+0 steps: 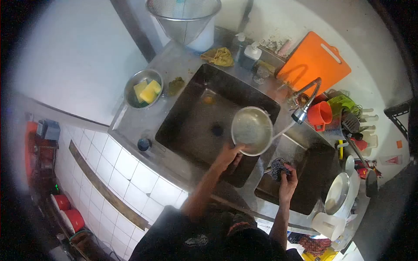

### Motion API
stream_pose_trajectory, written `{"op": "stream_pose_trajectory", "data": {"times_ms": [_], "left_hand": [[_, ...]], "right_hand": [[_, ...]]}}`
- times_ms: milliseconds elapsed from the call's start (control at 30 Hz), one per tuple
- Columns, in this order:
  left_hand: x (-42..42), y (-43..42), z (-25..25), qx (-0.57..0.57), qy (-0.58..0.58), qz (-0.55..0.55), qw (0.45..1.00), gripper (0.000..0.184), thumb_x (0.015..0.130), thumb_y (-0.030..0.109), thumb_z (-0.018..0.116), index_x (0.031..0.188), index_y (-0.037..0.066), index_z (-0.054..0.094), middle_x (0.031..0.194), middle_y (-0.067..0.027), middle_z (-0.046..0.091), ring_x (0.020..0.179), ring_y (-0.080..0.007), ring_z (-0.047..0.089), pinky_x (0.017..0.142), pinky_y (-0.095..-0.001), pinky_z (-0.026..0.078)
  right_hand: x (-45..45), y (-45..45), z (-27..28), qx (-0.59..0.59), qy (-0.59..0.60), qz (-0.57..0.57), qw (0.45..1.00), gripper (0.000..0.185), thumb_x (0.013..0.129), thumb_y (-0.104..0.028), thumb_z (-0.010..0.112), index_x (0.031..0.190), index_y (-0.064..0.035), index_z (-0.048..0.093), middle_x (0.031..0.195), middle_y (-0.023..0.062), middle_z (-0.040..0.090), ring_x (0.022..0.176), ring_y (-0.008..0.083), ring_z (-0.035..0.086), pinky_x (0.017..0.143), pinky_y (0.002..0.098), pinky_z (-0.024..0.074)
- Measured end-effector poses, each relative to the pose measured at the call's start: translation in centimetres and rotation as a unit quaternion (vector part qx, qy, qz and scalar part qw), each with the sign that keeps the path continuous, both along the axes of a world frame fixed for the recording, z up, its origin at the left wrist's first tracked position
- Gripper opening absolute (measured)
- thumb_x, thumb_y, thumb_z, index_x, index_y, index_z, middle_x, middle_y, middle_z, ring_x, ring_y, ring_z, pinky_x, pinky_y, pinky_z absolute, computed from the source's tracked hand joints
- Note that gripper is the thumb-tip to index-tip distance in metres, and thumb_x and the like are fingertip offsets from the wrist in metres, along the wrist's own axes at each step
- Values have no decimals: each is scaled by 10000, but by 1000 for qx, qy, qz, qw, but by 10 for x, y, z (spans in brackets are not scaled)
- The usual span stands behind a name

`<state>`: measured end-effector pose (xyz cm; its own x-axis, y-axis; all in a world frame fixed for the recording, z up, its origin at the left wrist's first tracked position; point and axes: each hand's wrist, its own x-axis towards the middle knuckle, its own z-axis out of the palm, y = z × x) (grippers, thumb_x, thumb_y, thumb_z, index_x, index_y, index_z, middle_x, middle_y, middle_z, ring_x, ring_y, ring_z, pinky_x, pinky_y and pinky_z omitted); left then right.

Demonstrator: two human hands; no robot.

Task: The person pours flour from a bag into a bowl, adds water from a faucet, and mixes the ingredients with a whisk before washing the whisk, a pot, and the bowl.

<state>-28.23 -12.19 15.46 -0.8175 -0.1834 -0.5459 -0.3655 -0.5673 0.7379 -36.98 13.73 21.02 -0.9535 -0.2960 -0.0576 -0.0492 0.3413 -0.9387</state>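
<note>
My left hand grips the near rim of a round metal bowl, fingers closed on its edge. The bowl is tilted over the right part of the large sink basin. Over the smaller basin, my right hand is closed around a dark, speckled scouring pad. A faucet hangs above the divider between the basins, and a stream of water runs from it towards the bowl's right rim.
On the left counter sits a metal bowl with yellow sponges. A wire strainer, soap bottles and an orange cutting board stand along the back. At right are a red mug, utensils and a white-and-silver dish.
</note>
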Motion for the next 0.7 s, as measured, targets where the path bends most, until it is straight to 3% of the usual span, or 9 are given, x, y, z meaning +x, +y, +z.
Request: {"op": "stream_pose_trajectory", "data": {"times_ms": [33,67,100,233,333,400,500,633,700], "left_hand": [[6,-4,-2,-2,-1,2,1000,445,852,245,590,1228,54,447,791,-69,570,653,-140,545,521,-266,438],[13,-5,-4,-257,13,77,963,538,841,204,599,1315,107,365,889,-117,562,725,-202,560,590,-317,464],[19,-9,-5,-494,27,147,857,659,830,163,608,1403,159,283,986,-166,554,798,-263,574,658,-367,489],[37,-37,28,-520,-55,-28,852,753,819,54,574,1438,255,195,1164,-243,463,987,-377,525,803,-451,468],[53,-38,18,-612,-44,-51,788,798,780,-27,549,1422,321,229,1169,-247,443,997,-407,508,825,-448,464],[65,-35,10,-727,-29,-94,679,831,755,-59,542,1425,322,229,1107,-234,471,975,-406,510,826,-445,457],[76,-31,-1,-763,-35,-46,643,864,729,-71,552,1430,314,225,1086,-231,478,929,-391,519,799,-442,462],[98,-29,38,-678,-107,-9,727,837,737,-51,562,1440,240,212,1133,-237,471,977,-400,513,849,-431,455],[103,-29,83,-505,-66,231,829,813,749,-18,580,1442,130,181,1249,-249,434,1061,-395,498,919,-431,426]], "right_hand": [[0,0,-2,-2,-1,2,1000,256,799,-1,527,1047,-22,587,1050,90,604,976,172,537,858,302,414],[1,0,-4,27,6,7,1000,258,799,-6,532,1050,-21,587,1050,88,602,980,173,536,862,300,413],[2,-2,-6,56,14,13,998,259,799,-11,536,1053,-21,586,1050,86,600,984,173,535,866,298,412],[2,-17,-7,13,-9,40,999,256,798,-12,544,1050,-26,588,1046,85,595,989,168,531,863,297,414],[3,-31,3,14,8,53,998,258,799,-12,552,1052,-41,591,1038,81,590,982,164,530,853,292,418],[7,-36,14,7,-47,38,998,247,814,-30,552,1057,-52,590,1042,83,591,971,168,535,850,296,417],[9,-41,19,21,-40,36,998,233,833,-46,545,1062,-50,586,1033,76,589,941,155,535,852,285,412],[9,-31,3,-2,25,59,998,224,846,-51,532,1065,-40,580,1035,72,589,934,153,536,863,284,411],[11,-30,5,-10,17,36,999,229,846,-43,524,1069,-35,575,1044,67,591,937,162,541,871,291,414]]}}
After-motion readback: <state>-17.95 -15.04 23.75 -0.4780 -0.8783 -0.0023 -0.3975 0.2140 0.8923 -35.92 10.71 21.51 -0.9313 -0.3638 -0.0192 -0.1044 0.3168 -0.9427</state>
